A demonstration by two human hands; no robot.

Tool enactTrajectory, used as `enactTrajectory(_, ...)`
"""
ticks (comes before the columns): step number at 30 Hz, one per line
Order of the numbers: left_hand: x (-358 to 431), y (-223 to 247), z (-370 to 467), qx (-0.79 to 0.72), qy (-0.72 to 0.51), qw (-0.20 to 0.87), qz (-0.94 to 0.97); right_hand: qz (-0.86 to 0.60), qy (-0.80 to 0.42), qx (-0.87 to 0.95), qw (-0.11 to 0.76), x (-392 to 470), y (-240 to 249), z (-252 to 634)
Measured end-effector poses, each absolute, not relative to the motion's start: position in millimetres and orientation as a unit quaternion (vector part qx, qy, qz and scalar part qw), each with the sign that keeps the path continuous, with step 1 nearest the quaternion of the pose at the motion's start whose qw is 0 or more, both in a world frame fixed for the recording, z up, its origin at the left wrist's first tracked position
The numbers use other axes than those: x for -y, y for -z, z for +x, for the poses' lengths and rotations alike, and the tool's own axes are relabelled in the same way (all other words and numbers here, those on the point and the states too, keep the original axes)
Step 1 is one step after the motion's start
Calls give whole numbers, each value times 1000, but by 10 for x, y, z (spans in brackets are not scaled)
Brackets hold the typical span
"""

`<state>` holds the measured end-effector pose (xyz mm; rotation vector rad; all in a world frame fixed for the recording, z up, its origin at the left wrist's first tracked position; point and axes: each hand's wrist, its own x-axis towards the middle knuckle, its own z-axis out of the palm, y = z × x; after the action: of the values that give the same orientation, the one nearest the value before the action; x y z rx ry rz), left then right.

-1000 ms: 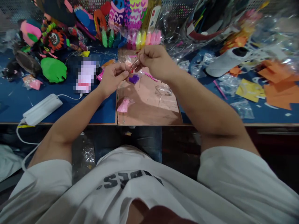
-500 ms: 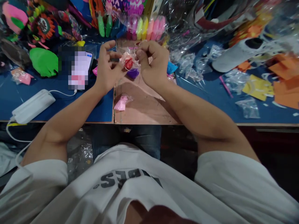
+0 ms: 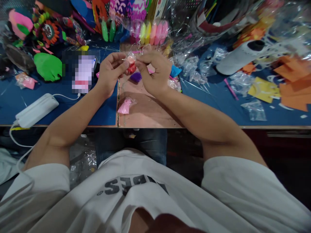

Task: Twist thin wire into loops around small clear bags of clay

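Note:
Between my hands is a small clear plastic packet with a red lump (image 3: 131, 66) inside. My left hand (image 3: 110, 72) pinches its left side between thumb and fingers. The closed fingertips of my right hand (image 3: 155, 71) are at the packet's right side. Below the packet, a purple piece (image 3: 136, 77) lies on the brown board (image 3: 148, 110). Nearer the front edge is a pink wrapped packet (image 3: 125, 106). A blue packet (image 3: 175, 71) sits just right of my right hand, partly behind it.
At left are a phone (image 3: 84, 72), a white power bank (image 3: 37, 110) with a cable and a green clay piece (image 3: 48, 66). Colored clay sticks (image 3: 153, 32) stand behind. Plastic wrappers (image 3: 254, 110), a white bottle-like object (image 3: 239, 58) and orange sheets (image 3: 293, 94) lie right.
My right hand has come down and left, and its fingertips now meet the red packet. The fingers of my left hand have closed in more around the packet.

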<state>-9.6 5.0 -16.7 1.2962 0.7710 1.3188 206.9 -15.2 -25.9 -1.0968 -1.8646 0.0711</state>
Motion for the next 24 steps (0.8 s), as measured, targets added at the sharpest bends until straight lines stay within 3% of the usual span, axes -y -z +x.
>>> enactTrajectory(2,-153,249,-114,-307,-562,515,570,-368,-25,745,556,46,374,2056)
enactTrajectory(5,-256,318,-145,-283,-568,494,595,-340,-22,707,619,-60,467,2046)
enactTrajectory(12,-245,341,-129,-233,-587,422,650,-373,-86,682,624,-121,523,2016)
enactTrajectory(18,-264,339,-126,-211,-634,286,687,-367,-138,666,635,-122,442,2035)
enactTrajectory(24,-246,352,-110,-168,-624,211,733,-303,114,737,593,134,161,2104)
